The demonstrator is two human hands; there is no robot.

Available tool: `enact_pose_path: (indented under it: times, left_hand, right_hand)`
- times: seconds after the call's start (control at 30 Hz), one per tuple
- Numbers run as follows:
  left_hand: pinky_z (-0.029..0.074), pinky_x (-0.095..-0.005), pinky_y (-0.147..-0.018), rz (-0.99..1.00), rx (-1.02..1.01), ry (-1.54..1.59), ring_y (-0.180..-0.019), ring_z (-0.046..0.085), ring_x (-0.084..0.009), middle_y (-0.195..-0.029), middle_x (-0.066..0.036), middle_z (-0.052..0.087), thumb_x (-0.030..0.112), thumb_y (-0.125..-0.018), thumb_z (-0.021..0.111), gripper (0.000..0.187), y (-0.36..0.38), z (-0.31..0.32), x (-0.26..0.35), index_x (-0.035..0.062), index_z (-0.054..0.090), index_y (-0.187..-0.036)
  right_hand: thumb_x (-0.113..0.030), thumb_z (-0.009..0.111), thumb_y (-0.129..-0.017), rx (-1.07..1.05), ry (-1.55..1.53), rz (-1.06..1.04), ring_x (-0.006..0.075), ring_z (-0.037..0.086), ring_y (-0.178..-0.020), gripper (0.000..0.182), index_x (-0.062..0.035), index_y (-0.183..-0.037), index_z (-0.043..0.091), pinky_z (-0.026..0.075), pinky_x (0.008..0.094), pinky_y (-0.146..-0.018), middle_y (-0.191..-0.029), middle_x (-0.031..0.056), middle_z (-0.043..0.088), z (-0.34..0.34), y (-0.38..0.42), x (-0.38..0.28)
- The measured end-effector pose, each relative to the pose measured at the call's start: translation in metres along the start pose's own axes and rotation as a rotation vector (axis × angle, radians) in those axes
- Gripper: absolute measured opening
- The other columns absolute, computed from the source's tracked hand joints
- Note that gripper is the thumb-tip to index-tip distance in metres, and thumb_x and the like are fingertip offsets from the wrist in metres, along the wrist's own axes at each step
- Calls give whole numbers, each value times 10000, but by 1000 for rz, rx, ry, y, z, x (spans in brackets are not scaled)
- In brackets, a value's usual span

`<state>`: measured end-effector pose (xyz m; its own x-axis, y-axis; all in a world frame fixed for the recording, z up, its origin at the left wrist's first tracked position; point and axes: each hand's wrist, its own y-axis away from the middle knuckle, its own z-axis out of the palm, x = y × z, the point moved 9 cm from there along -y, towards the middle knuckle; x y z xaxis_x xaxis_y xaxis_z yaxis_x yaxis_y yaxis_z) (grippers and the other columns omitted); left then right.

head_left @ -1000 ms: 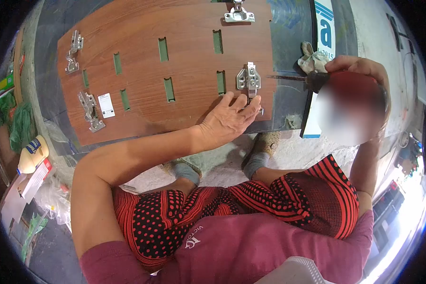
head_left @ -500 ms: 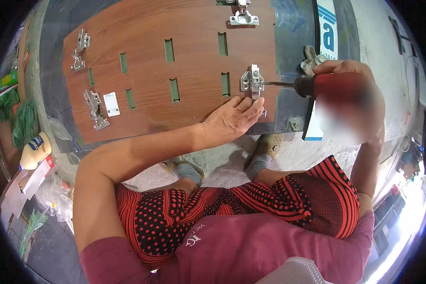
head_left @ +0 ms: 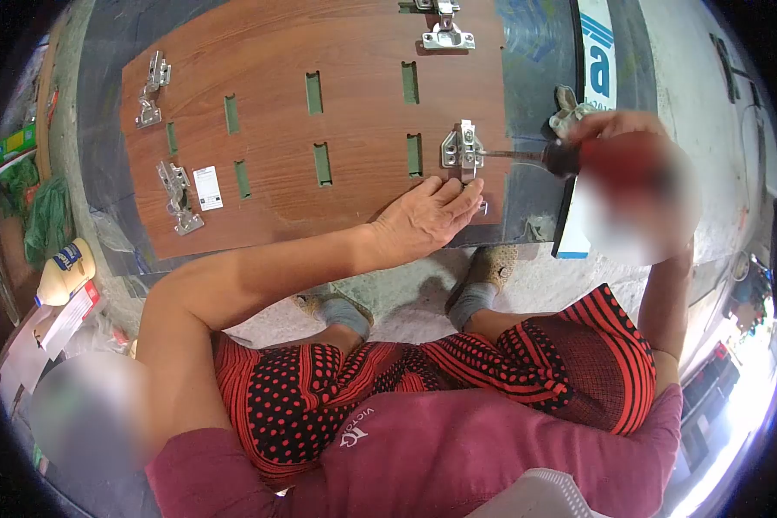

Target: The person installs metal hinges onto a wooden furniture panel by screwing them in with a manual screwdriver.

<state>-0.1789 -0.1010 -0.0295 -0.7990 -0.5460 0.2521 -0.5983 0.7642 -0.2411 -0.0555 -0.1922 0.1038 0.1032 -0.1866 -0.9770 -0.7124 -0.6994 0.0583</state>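
A brown wood-grain panel (head_left: 302,104) with several green slots lies in front of me. My left hand (head_left: 425,216) rests flat on its near right corner, fingertips touching the lower end of a metal hinge (head_left: 461,148). My right hand (head_left: 617,129) grips a red power drill (head_left: 613,164), partly blurred. The drill's bit (head_left: 505,154) points left and meets the hinge's right side.
Three more hinges sit on the panel: top right (head_left: 445,34), top left (head_left: 151,91), left (head_left: 177,198). A white label (head_left: 205,187) is stuck by the left one. A rag (head_left: 570,108) and a white-blue board (head_left: 591,60) lie right. A bottle (head_left: 65,272) lies left.
The drill bit has moved left from beside the panel onto the hinge. My left hand has stayed pressed on the panel corner; the view has shifted slightly.
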Motion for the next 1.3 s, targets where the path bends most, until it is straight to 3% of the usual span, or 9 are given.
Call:
enact_pose_path:
  times: [0.1,0.3,0.5,0.6,0.67,0.8,0.9,1.23,1.3]
  left_hand:
    - [432,-323,-837,3,-7,-4,-991,497,-220,-1257,-148,438,111,-786,526,420,1,0,0,-24,532,-1184]
    - [429,-339,-859,-12,27,46,-996,495,-221,-1270,-142,428,107,-789,523,437,1,1,-1,-17,509,-1208]
    - [425,-342,-865,-20,26,-10,-1002,491,-217,-1283,-140,418,107,-800,512,430,1,-2,-1,-6,500,-1215]
    - [425,-335,-852,1,10,-15,-1000,490,-213,-1282,-139,418,110,-804,508,420,2,0,0,-4,503,-1208]
    - [424,-332,-846,-10,14,-5,-996,489,-211,-1280,-139,417,112,-807,508,417,2,2,0,-2,505,-1207]
    - [420,-326,-833,-6,18,-18,-992,481,-205,-1276,-135,414,113,-815,505,409,1,-1,-1,6,504,-1210]
    - [417,-327,-834,-28,43,12,-990,474,-205,-1283,-130,407,117,-824,495,404,1,-2,-2,9,499,-1214]
    - [400,-345,-876,-36,15,43,-1002,472,-217,-1239,-151,401,99,-848,476,353,2,2,-1,-4,518,-1183]
    - [406,-328,-831,-35,25,8,-990,467,-205,-1171,-87,453,135,-820,491,397,2,3,-2,16,507,-1198]
  right_hand:
    - [-149,792,-690,180,69,-67,237,560,-1025,551,-52,-1115,457,467,348,-874,-1094,165,561,-23,3,-10]
    - [-83,799,-658,113,69,-181,219,587,-953,547,-57,-1070,441,486,338,-842,-1045,157,573,12,-6,-22]
    - [-70,796,-662,160,143,-14,186,583,-981,516,-53,-1066,475,466,310,-860,-1059,110,581,18,-8,-4]
    - [-66,796,-659,72,86,24,198,585,-984,507,-47,-1061,487,457,319,-879,-1060,100,586,18,-14,-9]
    - [-79,804,-649,-227,409,-200,215,584,-990,513,-46,-1061,501,450,323,-890,-1070,99,584,36,-15,-26]
    - [-121,819,-645,70,240,-70,206,586,-931,516,-49,-1010,462,468,305,-815,-1027,110,589,30,-7,-8]
    - [-133,832,-631,112,242,-195,192,579,-862,527,-60,-968,434,471,297,-768,-971,102,588,30,-4,-17]
    - [-125,828,-626,62,266,-182,203,568,-872,502,-66,-966,463,468,322,-768,-995,92,574,36,-4,-15]
    - [-110,803,-642,-31,294,-145,229,572,-938,480,-50,-1025,519,467,337,-807,-1032,93,571,40,-9,-20]
